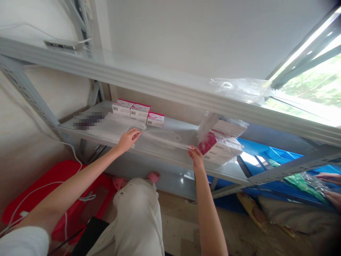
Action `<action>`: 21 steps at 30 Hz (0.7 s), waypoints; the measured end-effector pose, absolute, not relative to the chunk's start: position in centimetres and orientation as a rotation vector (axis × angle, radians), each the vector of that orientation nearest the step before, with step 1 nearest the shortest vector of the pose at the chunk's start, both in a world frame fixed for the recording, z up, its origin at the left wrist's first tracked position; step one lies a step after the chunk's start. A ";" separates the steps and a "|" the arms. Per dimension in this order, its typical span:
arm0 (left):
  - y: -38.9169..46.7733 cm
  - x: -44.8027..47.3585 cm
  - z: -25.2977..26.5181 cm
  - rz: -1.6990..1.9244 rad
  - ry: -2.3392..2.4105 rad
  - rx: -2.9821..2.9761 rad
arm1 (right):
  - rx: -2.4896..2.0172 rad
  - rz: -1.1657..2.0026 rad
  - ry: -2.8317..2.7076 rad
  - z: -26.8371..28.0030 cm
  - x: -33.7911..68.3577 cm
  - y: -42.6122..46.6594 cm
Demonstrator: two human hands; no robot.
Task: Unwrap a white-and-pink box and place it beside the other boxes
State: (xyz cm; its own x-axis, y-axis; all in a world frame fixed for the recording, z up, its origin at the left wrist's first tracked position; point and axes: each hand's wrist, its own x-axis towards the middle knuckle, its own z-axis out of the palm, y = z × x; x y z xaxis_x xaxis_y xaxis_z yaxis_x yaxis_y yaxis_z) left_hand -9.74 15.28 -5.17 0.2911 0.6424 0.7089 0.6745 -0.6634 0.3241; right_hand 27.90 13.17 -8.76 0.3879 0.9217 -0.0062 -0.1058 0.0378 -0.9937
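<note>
Holds a clear bag (pixel 166 138) at the centre, over the shelf (pixel 185 128), drawn out between both hands; cannot tell whether touching the surface below. With the left hand (pixel 129 139), at 9 o'clock from the bag, pinches one end between closed fingers; with the right hand (pixel 195 155), at 4 o'clock, grips the other end, thumb against fingers. Has a pile of film (pixel 117 124) near the left hand at 9 o'clock, pink-and-white boxes (pixel 140 110) in a row at 10, and wrapped boxes (pixel 221 151) just beside the right hand at 3. Looks also onto a crumpled bag (pixel 239 89) on the upper shelf (pixel 160 91) at 2 o'clock, red plastic (pixel 48 188) at 8, and, farther out between 3 and 4, a co-worker's hands (pixel 333 197) at a green packet (pixel 303 183)
</note>
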 end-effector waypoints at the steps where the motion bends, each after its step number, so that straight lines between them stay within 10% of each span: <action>1: 15.1 -10.0 -5.5 -1.344 -1.275 -2.527 | -1.302 0.943 -0.866 -9.1 28.4 13.0; 21: 9.3 -8.4 -9.6 -0.654 -1.086 -2.745 | -1.324 0.999 -1.266 -11.1 34.5 8.3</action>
